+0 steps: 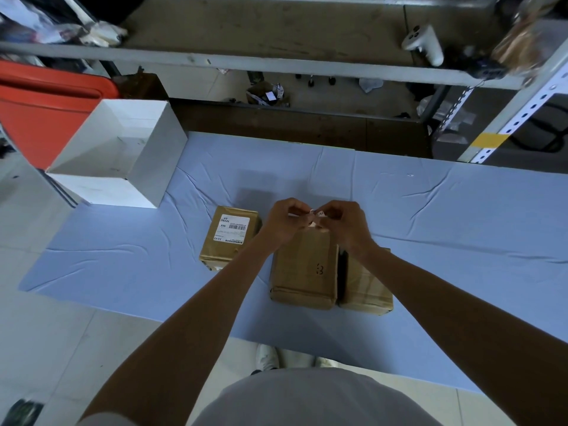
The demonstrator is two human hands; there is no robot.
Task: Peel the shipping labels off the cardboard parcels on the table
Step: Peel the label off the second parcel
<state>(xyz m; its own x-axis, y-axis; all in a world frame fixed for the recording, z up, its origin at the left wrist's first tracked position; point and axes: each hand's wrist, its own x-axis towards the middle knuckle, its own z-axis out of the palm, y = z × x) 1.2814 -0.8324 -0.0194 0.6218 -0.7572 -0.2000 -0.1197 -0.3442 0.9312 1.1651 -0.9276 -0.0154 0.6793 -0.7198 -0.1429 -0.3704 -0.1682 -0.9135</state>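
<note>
Three brown cardboard parcels lie on the blue cloth. The left parcel carries a white shipping label on its top face. The middle parcel shows a bare top with a small dark mark. The right parcel lies against it, partly hidden by my right forearm. Above the far end of the middle parcel, my left hand and my right hand meet, both pinching a small crumpled white label between the fingertips.
An empty white open box stands at the table's far left corner, with a red bin behind it. A metal shelf rack runs along the far side. The blue cloth covers the table.
</note>
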